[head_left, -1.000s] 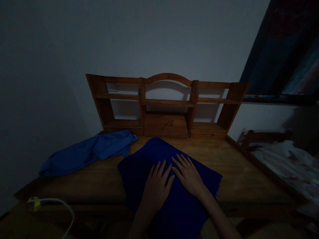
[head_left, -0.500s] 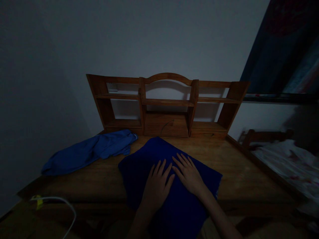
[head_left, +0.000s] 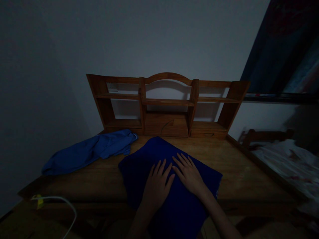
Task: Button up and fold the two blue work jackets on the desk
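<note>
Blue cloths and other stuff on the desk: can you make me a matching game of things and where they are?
Things:
1. dark blue cloth
2. lighter blue cloth
3. white cable
4. wooden shelf

Places:
A. at the back of the desk, against the wall
B. under both flat hands
C. at the desk's near left corner
D. crumpled at the left

Pairs: 1-B, 2-D, 3-C, 4-A

Very dim room, deep shadows, blurred right edge, wide-angle distortion
</note>
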The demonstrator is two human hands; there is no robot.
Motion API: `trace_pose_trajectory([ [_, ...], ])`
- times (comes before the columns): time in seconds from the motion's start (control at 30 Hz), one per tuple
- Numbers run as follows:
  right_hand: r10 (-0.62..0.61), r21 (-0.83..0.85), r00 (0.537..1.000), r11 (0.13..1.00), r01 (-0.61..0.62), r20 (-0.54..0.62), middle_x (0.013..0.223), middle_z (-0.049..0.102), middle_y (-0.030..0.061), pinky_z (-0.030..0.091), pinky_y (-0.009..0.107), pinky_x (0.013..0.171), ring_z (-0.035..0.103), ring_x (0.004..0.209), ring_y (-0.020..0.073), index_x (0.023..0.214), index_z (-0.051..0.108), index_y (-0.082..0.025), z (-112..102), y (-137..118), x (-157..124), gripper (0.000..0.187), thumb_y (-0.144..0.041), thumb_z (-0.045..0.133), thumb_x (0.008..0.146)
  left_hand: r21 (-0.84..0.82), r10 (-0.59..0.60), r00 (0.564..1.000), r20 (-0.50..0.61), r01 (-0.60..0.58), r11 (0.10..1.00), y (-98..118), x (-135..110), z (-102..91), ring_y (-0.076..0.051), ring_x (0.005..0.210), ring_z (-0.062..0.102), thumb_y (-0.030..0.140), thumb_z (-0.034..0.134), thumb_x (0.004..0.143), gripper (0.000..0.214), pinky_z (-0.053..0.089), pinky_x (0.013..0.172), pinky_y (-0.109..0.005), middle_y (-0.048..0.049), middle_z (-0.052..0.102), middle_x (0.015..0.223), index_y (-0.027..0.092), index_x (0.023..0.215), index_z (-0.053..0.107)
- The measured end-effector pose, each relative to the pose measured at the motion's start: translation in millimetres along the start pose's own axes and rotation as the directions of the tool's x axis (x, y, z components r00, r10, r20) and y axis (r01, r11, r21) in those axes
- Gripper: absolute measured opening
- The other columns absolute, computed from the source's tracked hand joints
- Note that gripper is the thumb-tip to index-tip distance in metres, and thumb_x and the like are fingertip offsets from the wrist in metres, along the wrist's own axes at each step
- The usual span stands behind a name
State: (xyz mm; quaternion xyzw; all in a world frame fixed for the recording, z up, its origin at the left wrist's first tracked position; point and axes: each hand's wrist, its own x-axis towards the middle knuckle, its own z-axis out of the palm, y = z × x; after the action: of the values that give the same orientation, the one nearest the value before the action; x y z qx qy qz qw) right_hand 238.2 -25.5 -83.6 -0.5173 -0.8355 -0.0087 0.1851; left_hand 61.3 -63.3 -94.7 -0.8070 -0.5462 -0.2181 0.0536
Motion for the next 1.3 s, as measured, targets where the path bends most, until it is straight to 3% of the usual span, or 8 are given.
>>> trace_pose_trajectory([
  [0.33, 0.014, 0.014, 1.000, 1.000, -0.015, 0.021, 0.150, 0.023, -0.0010, 0.012, 0.045, 0.114, 0.015, 0.140, 0.0194, 0.142, 0.030, -0.031, 1.0, 0.5, 1.3, 0.054, -0.054, 0.020, 0.094, 0.011, -0.031, 0.999, -0.023, 0.031, 0.999, 1.9, 0.4, 2.0, -0.026, 0.135, 0.030, 0.045, 0.029, 0.093, 0.048, 0.029, 0.108, -0.050, -0.0038, 0.037, 0.145, 0.029, 0.139, 0.036],
  [0.43, 0.044, 0.023, 0.999, 0.999, -0.045, 0.030, 0.151, 0.019, -0.0023, 0.010, 0.043, 0.114, 0.011, 0.140, 0.0187, 0.143, 0.028, -0.032, 2.4, 2.0, 1.1, 0.056, -0.056, 0.018, 0.094, 0.041, -0.131, 0.988, -0.082, 0.135, 0.990, 7.5, -4.6, 2.8, -0.027, 0.135, 0.031, 0.046, 0.031, 0.093, 0.050, 0.028, 0.108, -0.051, -0.0059, 0.036, 0.145, 0.027, 0.139, 0.037],
  [0.57, 0.106, 0.031, 0.991, 0.994, -0.109, 0.083, 0.153, 0.014, -0.0015, 0.009, 0.043, 0.114, 0.005, 0.141, 0.0202, 0.144, 0.023, -0.032, 5.1, 4.1, 6.3, 0.061, -0.062, 0.016, 0.091, 0.107, -0.292, 0.938, -0.186, 0.315, 0.943, 8.3, -14.0, -1.1, -0.030, 0.135, 0.029, 0.047, 0.033, 0.091, 0.052, 0.018, 0.111, -0.054, -0.0091, 0.038, 0.144, 0.023, 0.136, 0.043],
  [0.67, 0.112, 0.035, 0.980, 0.992, -0.119, 0.166, 0.153, 0.008, 0.0017, 0.007, 0.049, 0.112, 0.002, 0.140, 0.0254, 0.145, 0.018, -0.033, 8.2, -2.4, 23.5, 0.067, -0.068, 0.017, 0.088, 0.149, -0.355, 0.906, -0.232, 0.394, 0.907, -4.6, -13.7, -4.3, -0.032, 0.134, 0.030, 0.048, 0.034, 0.090, 0.052, 0.010, 0.111, -0.057, -0.0103, 0.040, 0.142, 0.021, 0.133, 0.047],
  [0.77, -0.021, 0.074, 0.970, 0.997, 0.003, 0.242, 0.154, 0.004, 0.0002, 0.005, 0.054, 0.110, -0.001, 0.140, 0.0279, 0.145, 0.014, -0.037, 14.9, -19.3, 52.2, 0.067, -0.070, 0.017, 0.086, 0.176, -0.367, 0.896, -0.248, 0.415, 0.893, -27.6, -7.4, -4.9, -0.032, 0.134, 0.030, 0.047, 0.035, 0.090, 0.052, 0.008, 0.111, -0.057, -0.0107, 0.040, 0.143, 0.021, 0.134, 0.045],
  [0.87, -0.131, 0.089, 0.958, 0.990, 0.112, 0.254, 0.154, 0.006, -0.0015, 0.001, 0.053, 0.110, -0.001, 0.140, 0.0261, 0.144, 0.016, -0.038, 24.7, -36.1, 84.0, 0.065, -0.069, 0.014, 0.087, 0.179, -0.390, 0.889, -0.241, 0.436, 0.882, -51.3, -4.8, -4.8, -0.032, 0.133, 0.032, 0.046, 0.035, 0.090, 0.052, 0.012, 0.109, -0.059, -0.0109, 0.039, 0.143, 0.023, 0.136, 0.042],
  [0.97, -0.140, 0.073, 0.959, 0.989, 0.126, 0.246, 0.153, 0.010, -0.0022, 0.000, 0.050, 0.111, 0.002, 0.141, 0.0232, 0.144, 0.018, -0.037, 33.8, -39.6, 108.8, 0.063, -0.066, 0.013, 0.089, 0.161, -0.407, 0.890, -0.206, 0.441, 0.883, -65.9, -10.4, -5.9, -0.031, 0.132, 0.033, 0.045, 0.035, 0.091, 0.052, 0.018, 0.108, -0.058, -0.0115, 0.039, 0.143, 0.023, 0.136, 0.042],
  [1.3, -0.059, 0.027, 0.971, 0.998, 0.055, 0.231, 0.153, 0.013, 0.0008, 0.008, 0.041, 0.112, 0.009, 0.140, 0.0198, 0.146, 0.013, -0.030, 45.8, -8.5, 118.1, 0.071, -0.069, 0.011, 0.087, 0.053, -0.396, 0.899, -0.190, 0.412, 0.910, -63.9, -38.2, -16.6, -0.029, 0.135, 0.030, 0.042, 0.035, 0.091, 0.050, 0.021, 0.110, -0.055, -0.0100, 0.038, 0.144, 0.021, 0.136, 0.043],
])
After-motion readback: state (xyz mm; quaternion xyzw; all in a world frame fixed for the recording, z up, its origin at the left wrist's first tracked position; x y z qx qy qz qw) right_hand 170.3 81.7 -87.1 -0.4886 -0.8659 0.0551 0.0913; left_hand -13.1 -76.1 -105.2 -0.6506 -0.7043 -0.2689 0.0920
